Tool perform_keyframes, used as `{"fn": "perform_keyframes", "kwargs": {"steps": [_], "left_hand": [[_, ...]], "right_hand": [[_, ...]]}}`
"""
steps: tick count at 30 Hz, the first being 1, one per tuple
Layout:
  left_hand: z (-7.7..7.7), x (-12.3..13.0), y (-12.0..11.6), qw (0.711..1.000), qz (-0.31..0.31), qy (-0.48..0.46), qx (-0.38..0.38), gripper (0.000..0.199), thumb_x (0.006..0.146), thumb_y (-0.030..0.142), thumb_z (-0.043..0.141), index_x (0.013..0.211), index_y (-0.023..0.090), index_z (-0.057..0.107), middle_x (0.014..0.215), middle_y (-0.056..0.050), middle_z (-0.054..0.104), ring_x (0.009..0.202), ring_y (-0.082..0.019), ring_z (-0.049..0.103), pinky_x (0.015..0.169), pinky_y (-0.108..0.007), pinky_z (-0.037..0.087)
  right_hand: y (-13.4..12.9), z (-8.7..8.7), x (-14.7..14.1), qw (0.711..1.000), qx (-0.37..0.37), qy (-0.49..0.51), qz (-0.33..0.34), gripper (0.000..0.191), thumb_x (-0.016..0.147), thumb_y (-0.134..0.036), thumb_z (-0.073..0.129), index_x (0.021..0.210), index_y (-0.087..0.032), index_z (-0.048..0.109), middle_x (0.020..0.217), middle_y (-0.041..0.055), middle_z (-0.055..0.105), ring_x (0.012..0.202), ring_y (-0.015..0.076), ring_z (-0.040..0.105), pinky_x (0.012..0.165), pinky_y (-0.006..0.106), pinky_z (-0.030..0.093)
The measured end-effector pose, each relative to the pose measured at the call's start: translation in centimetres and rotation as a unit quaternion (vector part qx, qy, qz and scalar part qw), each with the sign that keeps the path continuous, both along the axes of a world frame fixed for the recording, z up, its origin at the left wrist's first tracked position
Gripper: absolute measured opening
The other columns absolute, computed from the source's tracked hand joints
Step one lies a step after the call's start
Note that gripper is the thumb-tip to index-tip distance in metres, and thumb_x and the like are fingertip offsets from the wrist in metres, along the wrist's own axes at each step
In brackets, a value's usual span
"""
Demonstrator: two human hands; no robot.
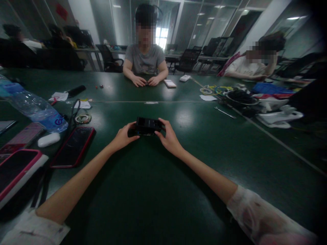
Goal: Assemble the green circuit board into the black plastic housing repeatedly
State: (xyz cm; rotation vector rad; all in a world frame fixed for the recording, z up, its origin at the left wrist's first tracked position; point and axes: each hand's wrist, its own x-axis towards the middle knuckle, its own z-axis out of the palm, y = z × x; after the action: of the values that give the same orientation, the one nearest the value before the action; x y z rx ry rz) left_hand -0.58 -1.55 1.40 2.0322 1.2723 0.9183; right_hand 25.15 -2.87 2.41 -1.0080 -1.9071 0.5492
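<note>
Operating from afar, I see the black device (pixel 146 125) at twelve o'clock; whether it touches the green table (pixel 153 194), I can't tell. The left hand (pixel 124 135) grips its nine-o'clock end, the right hand (pixel 169 137) its three-o'clock end. I judge this a two-handed holding step; the next move calls for even pressure from both.

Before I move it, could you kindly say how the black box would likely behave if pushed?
The black box is probably stiff, as its edges look straight between the left hand and the right hand. Its flat, blocky sides suggest it would slide rather than roll. Its low, wide shape should make tipping unlikely.
</note>
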Motion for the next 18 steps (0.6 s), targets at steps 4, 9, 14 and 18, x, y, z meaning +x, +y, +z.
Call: {"fn": "perform_keyframes", "kwargs": {"steps": [4, 9, 14, 18], "left_hand": [[0.0, 0.0, -0.1, 1.000, -0.002, 0.004, 0.005, 0.070, 0.078, 0.036, 0.071, 0.140, 0.021, 0.042, 0.131, -0.014, 0.060, 0.123, -0.031, 0.057, 0.105, -0.054, 0.042], [0.1, 0.0, -0.1, 1.000, 0.003, 0.013, -0.002, 0.070, 0.079, 0.038, 0.071, 0.140, 0.022, 0.041, 0.133, -0.014, 0.059, 0.124, -0.031, 0.057, 0.105, -0.054, 0.042], [0.1, 0.0, -0.1, 1.000, 0.003, 0.013, -0.008, 0.070, 0.078, 0.039, 0.071, 0.140, 0.022, 0.042, 0.134, -0.015, 0.058, 0.124, -0.032, 0.056, 0.105, -0.054, 0.042], [0.1, 0.1, -0.2, 1.000, 0.003, 0.013, -0.004, 0.067, 0.079, 0.039, 0.069, 0.139, 0.023, 0.043, 0.134, -0.014, 0.058, 0.124, -0.031, 0.056, 0.104, -0.054, 0.042]], "right_hand": [[0.4, -0.5, 0.2, 1.000, -0.014, 0.011, 0.014, 0.053, 0.091, -0.023, 0.057, 0.140, -0.028, 0.036, 0.137, 0.0081, 0.047, 0.131, 0.0241, 0.049, 0.112, 0.050, 0.043], [0.9, -1.2, 0.4, 0.999, -0.031, 0.021, 0.018, 0.052, 0.091, -0.025, 0.058, 0.138, -0.028, 0.038, 0.137, 0.0082, 0.049, 0.130, 0.0243, 0.050, 0.111, 0.051, 0.044], [1.0, -1.2, 0.2, 0.999, -0.036, 0.031, 0.017, 0.050, 0.090, -0.027, 0.059, 0.137, -0.026, 0.040, 0.135, 0.0095, 0.051, 0.127, 0.0248, 0.052, 0.109, 0.050, 0.045], [0.9, -0.9, 0.2, 0.998, -0.046, 0.034, 0.021, 0.049, 0.090, -0.028, 0.060, 0.135, -0.024, 0.041, 0.134, 0.0105, 0.053, 0.126, 0.0251, 0.054, 0.107, 0.050, 0.046]]}}
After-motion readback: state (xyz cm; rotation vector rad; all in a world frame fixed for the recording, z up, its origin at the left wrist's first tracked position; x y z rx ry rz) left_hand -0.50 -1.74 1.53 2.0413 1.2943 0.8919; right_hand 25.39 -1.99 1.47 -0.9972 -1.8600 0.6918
